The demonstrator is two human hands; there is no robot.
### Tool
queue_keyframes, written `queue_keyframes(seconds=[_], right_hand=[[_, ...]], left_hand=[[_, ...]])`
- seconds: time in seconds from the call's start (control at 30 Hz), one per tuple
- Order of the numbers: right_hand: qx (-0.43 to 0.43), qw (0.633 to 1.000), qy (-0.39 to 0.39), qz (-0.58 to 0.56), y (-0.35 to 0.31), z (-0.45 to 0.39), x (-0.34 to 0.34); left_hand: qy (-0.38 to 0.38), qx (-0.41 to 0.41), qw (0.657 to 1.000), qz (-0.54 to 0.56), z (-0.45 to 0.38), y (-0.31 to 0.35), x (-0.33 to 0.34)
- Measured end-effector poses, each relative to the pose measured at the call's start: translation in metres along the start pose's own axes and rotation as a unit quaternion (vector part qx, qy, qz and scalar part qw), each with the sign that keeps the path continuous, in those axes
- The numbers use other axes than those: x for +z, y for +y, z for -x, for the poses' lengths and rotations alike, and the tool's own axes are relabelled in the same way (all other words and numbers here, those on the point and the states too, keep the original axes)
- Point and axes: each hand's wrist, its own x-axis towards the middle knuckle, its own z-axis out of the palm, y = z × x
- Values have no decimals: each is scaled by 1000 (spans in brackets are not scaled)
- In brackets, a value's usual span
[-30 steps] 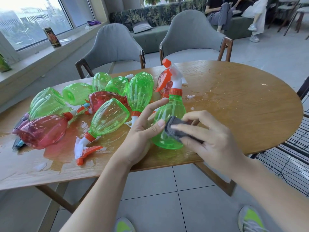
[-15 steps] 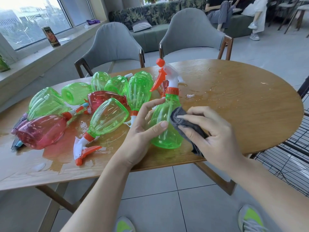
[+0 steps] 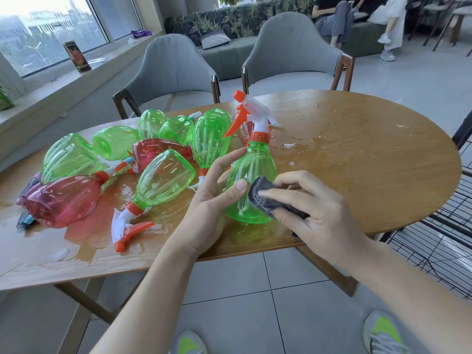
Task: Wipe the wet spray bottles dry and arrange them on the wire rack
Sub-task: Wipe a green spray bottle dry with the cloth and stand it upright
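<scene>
Bottle [image 3: 251,180] upright between both grips

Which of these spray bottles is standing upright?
Only the green bottle at the table's near edge, steadied by the left hand and wiped with the cloth in the right hand. The others lie on their sides.

— What sort of room is it?
— Bright, daylight coming through a big window [image 3: 46,34] on the left, with a deep grey sill [image 3: 63,83] under it.
— And the furniture?
— A wooden table [image 3: 370,159] with a rounded end, two grey upholstered chairs [image 3: 173,70] behind it (dark wooden arms), and a leaf-patterned sofa [image 3: 229,24] along the far wall.
— The floor?
— Large pale grey tiles [image 3: 242,315], dark grout lines between them.
</scene>
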Motion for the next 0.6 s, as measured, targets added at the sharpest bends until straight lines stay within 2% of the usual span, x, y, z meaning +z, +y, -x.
queue_keyframes(seconds=[0.2,0.3,0.47,0.6], right_hand=[[39,998,44,-5,-2,-7,3],[15,1000,14,-6,-5,1,6],[-76,994,-67,35,-6,11,11],[-88,993,-63,48,-2,6,7]], left_hand=[[-4,-5,1000,8,-1,2,0],[11,4,1000,-2,-2,0,0],[34,-1,998,-47,-3,-1,2],[33,2,999,-18,-1,6,4]])
